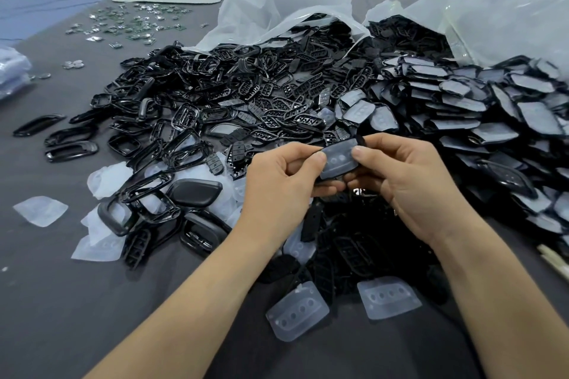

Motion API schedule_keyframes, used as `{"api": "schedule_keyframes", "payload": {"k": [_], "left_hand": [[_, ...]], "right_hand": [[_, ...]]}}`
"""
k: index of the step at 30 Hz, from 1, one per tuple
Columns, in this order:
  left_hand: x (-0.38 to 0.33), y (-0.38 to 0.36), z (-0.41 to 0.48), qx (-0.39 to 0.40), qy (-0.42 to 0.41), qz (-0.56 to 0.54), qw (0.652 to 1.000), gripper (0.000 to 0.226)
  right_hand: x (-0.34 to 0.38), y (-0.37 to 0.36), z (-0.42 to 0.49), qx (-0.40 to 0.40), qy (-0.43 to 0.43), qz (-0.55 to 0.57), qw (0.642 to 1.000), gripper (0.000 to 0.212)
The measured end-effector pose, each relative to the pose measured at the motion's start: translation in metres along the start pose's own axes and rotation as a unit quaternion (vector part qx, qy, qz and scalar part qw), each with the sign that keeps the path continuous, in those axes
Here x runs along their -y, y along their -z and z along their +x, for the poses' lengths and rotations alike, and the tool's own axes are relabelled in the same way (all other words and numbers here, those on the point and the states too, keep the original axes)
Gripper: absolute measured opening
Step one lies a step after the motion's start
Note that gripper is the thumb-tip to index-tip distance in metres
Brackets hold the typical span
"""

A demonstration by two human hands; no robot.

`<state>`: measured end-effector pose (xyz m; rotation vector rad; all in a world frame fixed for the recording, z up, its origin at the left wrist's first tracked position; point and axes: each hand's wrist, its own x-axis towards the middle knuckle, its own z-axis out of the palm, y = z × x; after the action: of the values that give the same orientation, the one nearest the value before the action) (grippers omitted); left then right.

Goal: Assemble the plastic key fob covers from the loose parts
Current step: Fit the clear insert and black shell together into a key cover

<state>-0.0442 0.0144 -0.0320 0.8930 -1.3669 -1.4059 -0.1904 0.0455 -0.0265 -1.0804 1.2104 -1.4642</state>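
Note:
My left hand [277, 181] and my right hand [409, 181] together hold one key fob cover [338, 158] above the table, a black part with a translucent membrane with round dimples on its top. Both thumbs press on its upper face and the fingers grip from below. Behind the hands lies a big heap of black frames [184, 95], a heap of button plates [286, 108] and, to the right, a pile of black parts with translucent membranes [462, 108]. Loose translucent membranes [297, 311] [388, 297] lie near the front edge.
Two open clear plastic bags [277, 6] [508, 9] spill parts at the back. Small green circuit boards and metal pieces [132, 21] are scattered at the far left. A closed black shell [194, 192] and clear films [40, 211] lie at the left on the grey table [61, 301].

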Motion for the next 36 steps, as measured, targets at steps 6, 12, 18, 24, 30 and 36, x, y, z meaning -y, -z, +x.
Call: {"api": "schedule_keyframes", "payload": {"k": [6,12,18,24,30,36], "left_hand": [[0.003,-0.002,-0.002,-0.013,-0.06,0.096,0.994,0.021],[0.007,0.001,-0.003,0.009,-0.084,0.158,0.984,0.007],[0.006,0.003,-0.002,-0.05,-0.229,0.25,0.94,0.01],[0.005,0.004,-0.002,-0.079,-0.352,0.357,0.862,0.011],[0.005,0.004,-0.003,-0.079,-0.395,0.372,0.836,0.021],[0.009,-0.001,-0.005,-0.03,-0.296,0.219,0.929,0.009]], "right_hand": [[-0.006,-0.001,0.003,-0.014,0.032,-0.077,0.996,0.019],[-0.002,-0.003,0.0,0.002,0.069,-0.124,0.99,0.019],[0.001,-0.012,-0.003,-0.053,0.039,-0.022,0.998,0.01],[0.011,-0.009,-0.004,-0.021,-0.095,0.236,0.967,0.017],[0.013,-0.002,-0.004,-0.004,-0.086,0.195,0.977,0.023],[0.014,0.001,-0.003,-0.034,-0.054,0.154,0.986,0.021]]}}
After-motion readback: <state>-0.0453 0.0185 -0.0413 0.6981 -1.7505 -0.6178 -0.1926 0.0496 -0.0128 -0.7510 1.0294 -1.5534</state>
